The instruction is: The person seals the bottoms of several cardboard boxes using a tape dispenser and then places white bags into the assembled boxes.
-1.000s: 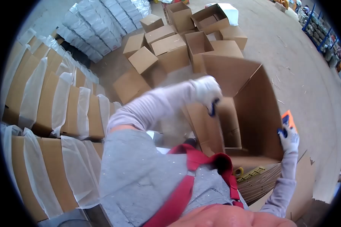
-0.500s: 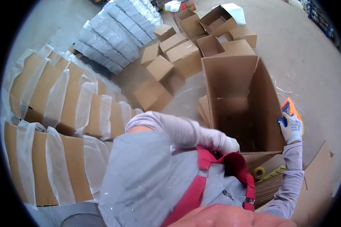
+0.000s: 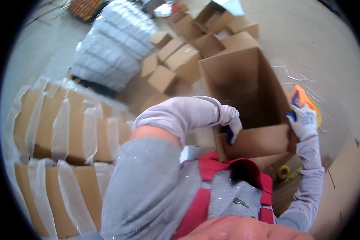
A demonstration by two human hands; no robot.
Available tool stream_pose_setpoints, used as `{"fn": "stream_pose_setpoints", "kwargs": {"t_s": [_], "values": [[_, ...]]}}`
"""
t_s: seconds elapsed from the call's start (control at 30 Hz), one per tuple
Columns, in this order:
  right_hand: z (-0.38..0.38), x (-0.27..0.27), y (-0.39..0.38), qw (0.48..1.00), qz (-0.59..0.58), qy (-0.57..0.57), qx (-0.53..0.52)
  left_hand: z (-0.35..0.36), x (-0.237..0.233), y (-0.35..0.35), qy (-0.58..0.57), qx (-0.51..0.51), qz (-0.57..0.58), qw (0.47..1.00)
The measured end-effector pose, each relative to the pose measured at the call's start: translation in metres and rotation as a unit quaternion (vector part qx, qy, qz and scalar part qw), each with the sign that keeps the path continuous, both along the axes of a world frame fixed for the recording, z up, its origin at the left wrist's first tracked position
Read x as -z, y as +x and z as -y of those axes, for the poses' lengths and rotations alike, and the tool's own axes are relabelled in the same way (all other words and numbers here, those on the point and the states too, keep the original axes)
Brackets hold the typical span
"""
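Note:
A tall open carton (image 3: 244, 72) stands in front of me, with a cardboard flap (image 3: 258, 142) slanting inward at its near side. My left hand (image 3: 235, 130), in a white glove with blue palm coating, is at the flap's left end, fingers pointing down and partly blurred. It appears to touch the flap without gripping it. On the carton's right, my gloved right hand (image 3: 305, 122) is closed around an orange and blue tape dispenser (image 3: 301, 95), with a yellow roll partly showing behind the hand. The dispenser is beside the carton's right wall.
Several smaller cartons (image 3: 184, 58) are heaped beyond. Plastic-wrapped silvery packs (image 3: 112, 44) are stacked at the upper left. Cartons with white wrapping strips (image 3: 60, 132) line the left. A yellow tape roll (image 3: 283, 172) lies near a flat cardboard sheet (image 3: 340, 188); white strips litter the floor.
My left hand has moved forward and slightly left from the carton's near edge. The near flap now slants inward. My right hand still holds the tape dispenser, and the view has shifted.

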State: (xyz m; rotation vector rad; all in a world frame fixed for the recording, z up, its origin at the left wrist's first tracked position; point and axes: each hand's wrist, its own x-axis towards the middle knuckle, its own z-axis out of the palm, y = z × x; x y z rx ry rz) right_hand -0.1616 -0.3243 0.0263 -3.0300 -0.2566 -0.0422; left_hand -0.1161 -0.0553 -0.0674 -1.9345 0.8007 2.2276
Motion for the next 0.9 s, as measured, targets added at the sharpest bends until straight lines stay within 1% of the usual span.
{"fn": "stream_pose_setpoints", "kwargs": {"t_s": [0.03,0.07,0.1,0.13,0.17,0.2,0.23,0.27,0.3,0.33,0.37,0.4,0.43,0.47,0.5,0.53,0.6,0.63,0.67,0.7,0.73,0.77,0.8,0.83,0.87,0.9], "values": [[0.0,-0.001,0.001,1.0,-0.004,-0.007,0.012,0.002,0.022,0.011,-0.01,0.079,0.061,0.995],[0.002,0.006,0.0,0.999,0.014,0.034,0.023,0.004,0.045,0.021,-0.013,0.157,0.119,0.98],[0.003,0.006,0.0,0.999,0.014,0.04,0.031,0.021,-0.018,0.002,-0.048,0.246,0.224,0.942],[0.003,0.005,0.0,0.999,-0.016,0.024,0.042,0.025,0.024,-0.001,-0.028,0.312,0.224,0.923],[0.0,0.001,-0.004,0.999,-0.003,0.007,0.045,0.027,0.06,0.008,0.015,0.287,0.198,0.937],[-0.004,-0.001,-0.008,0.999,0.005,-0.01,0.042,0.042,0.019,0.012,0.002,0.255,0.284,0.924],[-0.003,-0.001,-0.009,0.999,-0.003,-0.018,0.051,0.047,-0.032,0.019,-0.01,0.216,0.364,0.906],[-0.003,0.0,-0.005,0.998,-0.016,-0.004,0.065,0.033,-0.046,0.033,-0.2,0.162,0.609,0.75],[-0.006,-0.001,-0.006,0.996,-0.028,0.012,0.081,0.023,-0.088,0.052,-0.26,0.129,0.753,0.59],[-0.008,-0.001,-0.006,0.996,-0.036,0.007,0.087,0.006,-0.1,0.08,-0.255,0.086,0.873,0.406],[-0.008,-0.001,-0.004,0.995,-0.04,0.002,0.09,-0.012,-0.096,0.107,-0.17,-0.072,0.853,0.488],[-0.01,-0.002,-0.003,0.995,-0.041,-0.003,0.096,-0.022,-0.088,0.123,-0.079,-0.225,0.8,0.55],[-0.012,0.002,-0.002,0.996,-0.022,-0.027,0.088,-0.019,-0.081,0.111,-0.111,-0.194,0.766,0.602],[-0.011,0.005,-0.002,0.996,-0.012,-0.019,0.085,-0.015,-0.072,0.096,-0.142,-0.162,0.728,0.65],[-0.018,0.004,0.0,0.997,0.016,-0.006,0.08,-0.01,-0.049,0.088,-0.128,-0.089,0.615,0.773],[-0.033,0.005,-0.004,0.997,0.032,0.008,0.069,-0.004,-0.048,0.074,-0.081,0.025,0.493,0.866],[-0.073,0.005,-0.015,0.994,0.088,-0.04,0.044,-0.018,-0.011,0.085,-0.122,0.028,0.414,0.901],[-0.088,0.011,-0.018,0.993,0.108,-0.033,0.03,-0.022,-0.043,0.081,-0.169,-0.02,0.411,0.896],[-0.099,0.027,-0.024,0.992,0.12,-0.025,0.018,-0.041,-0.049,0.083,-0.243,-0.067,0.444,0.86],[-0.103,0.064,-0.025,0.989,0.146,0.01,-0.003,-0.048,-0.091,0.072,-0.264,-0.141,0.496,0.815],[-0.1,0.084,-0.026,0.991,0.135,0.012,-0.002,-0.071,-0.097,0.081,-0.344,-0.113,0.626,0.691],[-0.094,0.097,-0.028,0.99,0.14,0.017,-0.017,-0.104,-0.092,0.099,-0.349,-0.233,0.69,0.59],[-0.09,0.102,-0.028,0.988,0.149,0.022,-0.035,-0.115,-0.083,0.105,-0.163,-0.067,0.897,0.406],[-0.091,0.097,-0.024,0.982,0.186,0.037,-0.01,-0.118,-0.07,0.116,-0.217,-0.27,0.732,0.587],[-0.092,0.096,-0.019,0.986,0.162,0.032,0.008,-0.109,-0.026,0.136,-0.386,-0.347,0.713,0.471],[-0.094,0.097,-0.019,0.988,0.151,0.024,0.012,-0.079,-0.038,0.136,-0.317,-0.327,0.739,0.496]]}}
